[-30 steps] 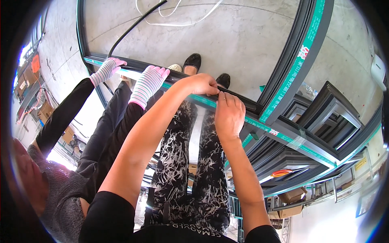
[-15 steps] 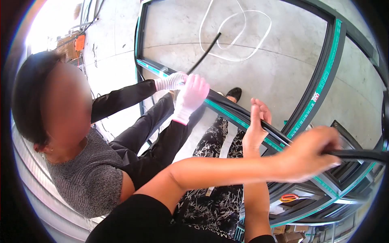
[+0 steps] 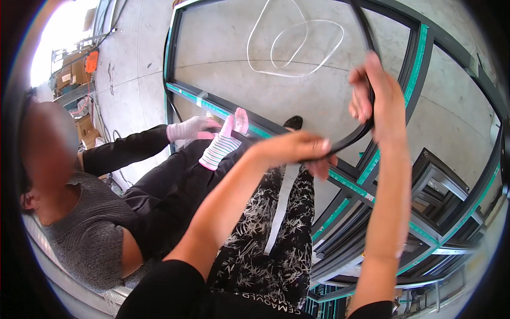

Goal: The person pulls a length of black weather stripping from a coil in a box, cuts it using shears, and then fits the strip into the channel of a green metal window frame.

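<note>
A black, flexible rubber-like strip (image 3: 351,139) curves between my two hands and on up past the far edge of the view. My left hand (image 3: 297,149) is closed round it above the near bar of a dark metal frame (image 3: 265,123) with green tape. Further right and higher, my right hand (image 3: 380,98) curls its fingers round the same strip. To my left, a co-worker's hands in striped gloves (image 3: 217,149) are at a stretch of black strip leading toward my left hand. Both my hands are slightly blurred.
A thin white strip (image 3: 313,69) lies in loose loops on the concrete floor inside the frame. Dark frame sections (image 3: 433,181) are stacked at the right. The co-worker (image 3: 90,234) is close on my left. Cardboard boxes (image 3: 74,72) and an orange object (image 3: 92,61) stand at far left.
My left hand has swung from the far right back to the middle. My right hand has risen from the frame bar and closed on the strip. The co-worker's gloved hands have shifted left and nearer.
</note>
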